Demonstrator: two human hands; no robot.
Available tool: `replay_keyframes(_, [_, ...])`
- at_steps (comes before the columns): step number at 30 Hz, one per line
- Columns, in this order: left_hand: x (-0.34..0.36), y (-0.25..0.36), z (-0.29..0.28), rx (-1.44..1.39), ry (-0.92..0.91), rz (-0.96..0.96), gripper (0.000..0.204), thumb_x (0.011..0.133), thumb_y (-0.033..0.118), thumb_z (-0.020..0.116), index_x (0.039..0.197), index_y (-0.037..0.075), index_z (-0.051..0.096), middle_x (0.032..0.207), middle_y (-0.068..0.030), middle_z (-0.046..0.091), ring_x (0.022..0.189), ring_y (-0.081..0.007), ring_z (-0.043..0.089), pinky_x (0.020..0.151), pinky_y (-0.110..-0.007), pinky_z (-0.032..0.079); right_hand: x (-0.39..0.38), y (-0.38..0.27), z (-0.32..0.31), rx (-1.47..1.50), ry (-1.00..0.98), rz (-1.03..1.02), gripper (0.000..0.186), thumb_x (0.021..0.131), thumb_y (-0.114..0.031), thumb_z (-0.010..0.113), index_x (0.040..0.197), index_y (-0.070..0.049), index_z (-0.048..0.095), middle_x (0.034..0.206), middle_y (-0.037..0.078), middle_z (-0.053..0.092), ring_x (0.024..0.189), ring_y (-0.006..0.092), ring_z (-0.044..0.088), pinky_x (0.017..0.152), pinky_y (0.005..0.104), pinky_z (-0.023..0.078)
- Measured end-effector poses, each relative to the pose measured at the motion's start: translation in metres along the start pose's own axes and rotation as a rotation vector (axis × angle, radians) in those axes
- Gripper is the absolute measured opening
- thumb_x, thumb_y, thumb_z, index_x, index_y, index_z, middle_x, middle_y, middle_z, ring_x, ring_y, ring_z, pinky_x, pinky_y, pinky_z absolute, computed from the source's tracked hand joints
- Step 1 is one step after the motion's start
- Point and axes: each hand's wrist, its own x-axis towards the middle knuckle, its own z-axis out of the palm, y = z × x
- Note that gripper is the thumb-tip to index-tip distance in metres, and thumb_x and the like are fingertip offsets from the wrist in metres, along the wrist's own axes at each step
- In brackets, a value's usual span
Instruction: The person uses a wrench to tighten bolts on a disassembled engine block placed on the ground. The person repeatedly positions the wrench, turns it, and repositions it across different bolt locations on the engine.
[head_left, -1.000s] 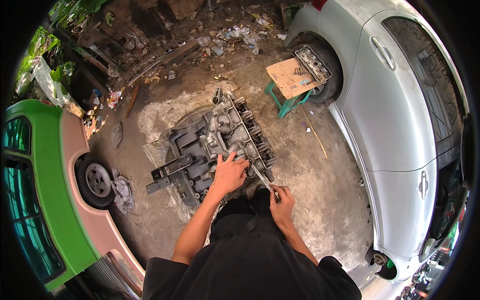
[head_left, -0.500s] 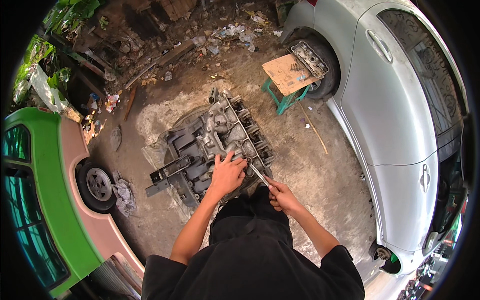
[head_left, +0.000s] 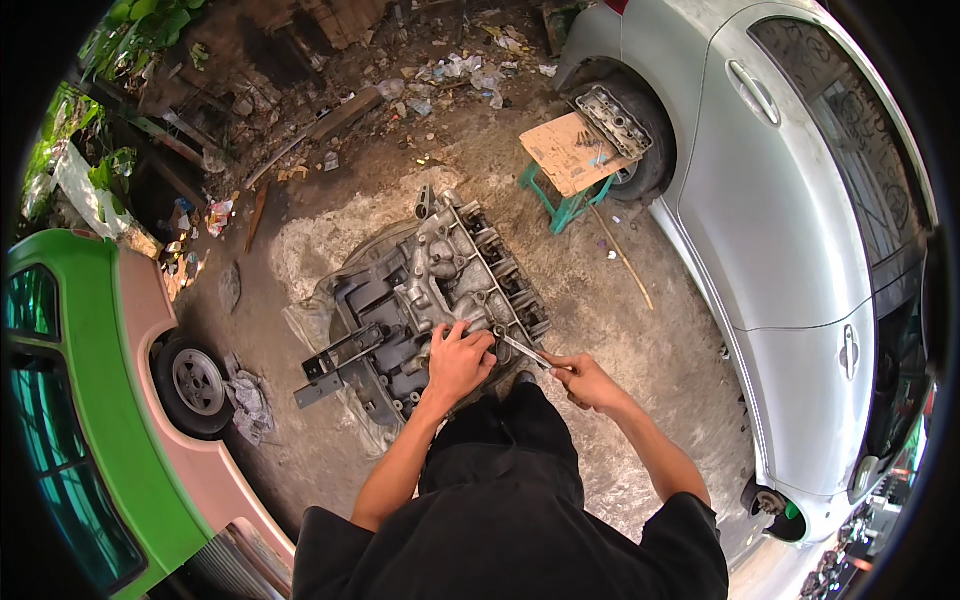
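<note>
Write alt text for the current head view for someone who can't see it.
A person's bare right hand grips a slim silver metal wrench-like tool, its far end at a bulky grey metal engine, while the bare left hand rests on the engine. A green-and-pink vehicle stands at left, a silver car at right.

No text, label, brand, number or sign can be read. With the engine block (head_left: 442,262) as landmark, the coloured wrapper scraps (head_left: 219,217) beyond its left side and the pale litter (head_left: 460,66) past its far end are too small for any print to show clearly. The wrench (head_left: 522,350) at its near right corner is too small to make out any stamping, and pale spots on the black bracket (head_left: 345,350) at its left cannot be told as marks or holes.
</note>
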Motion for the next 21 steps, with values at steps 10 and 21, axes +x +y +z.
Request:
replay_keyframes(10, [-0.004, -0.001, 0.007, -0.027, 0.09, 0.001, 0.022, 0.072, 0.018, 0.074, 0.094, 0.015, 0.076, 0.102, 0.004, 0.076, 0.106, -0.0232, 0.066, 0.095, -0.047, 0.047, 0.09, -0.127, -0.072, -0.783, 0.404, -0.464, 0.024, 0.091, -0.007, 0.066, 0.114, -0.006, 0.076, 0.086, 0.02, 0.074, 0.072, 0.0297, 0.072, 0.069, 0.0421, 0.055])
replay_keyframes(21, [-0.002, -0.004, 0.01, -0.078, 0.301, 0.049, 0.019, 0.066, 0.014, 0.073, 0.085, 0.01, 0.071, 0.091, -0.0003, 0.07, 0.093, -0.022, 0.067, 0.086, -0.04, 0.052, 0.215, -0.106, 0.025, -0.239, 0.234, -0.604, 0.035, 0.107, -0.029, 0.054, 0.101, 0.004, 0.059, 0.065, 0.013, 0.064, 0.062, 0.0227, 0.068, 0.061, 0.0416, 0.049])
